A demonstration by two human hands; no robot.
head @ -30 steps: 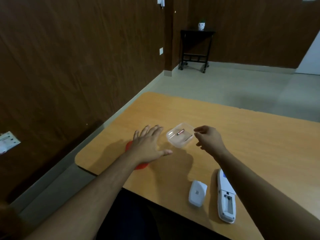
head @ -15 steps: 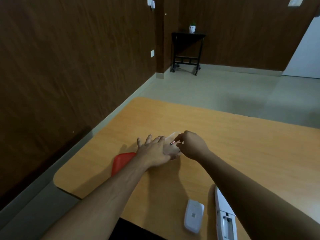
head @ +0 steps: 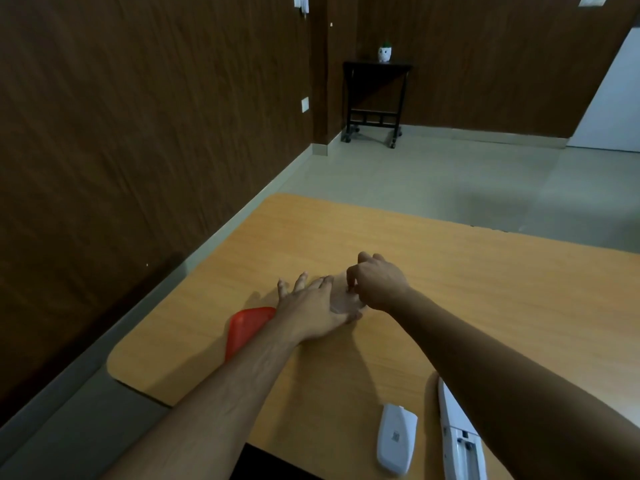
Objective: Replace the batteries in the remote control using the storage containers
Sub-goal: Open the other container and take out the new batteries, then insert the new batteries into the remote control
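Two hands are met over the middle of the table (head: 485, 289), toward its left edge, and the coming move turns on what lies between them. The left hand (head: 313, 308) is laid flat with fingers straight and spread, and the container is covered by it, so that the container cannot be made out. The right hand (head: 377, 284) is held just to its right, touching it, with fingers curled down in a pinch at the left hand's inner edge; whether a battery is held in that pinch cannot be told, and no battery's long axis can be read. The right hand is judged the nearer for any picking. A red lid (head: 247, 327) is seen under the left wrist, nearer the left edge. At the near edge, well apart from both hands, the battery cover (head: 396, 438) and the remote (head: 460, 445) are laid side by side, the remote's open bay facing up, partly hidden by the right forearm.
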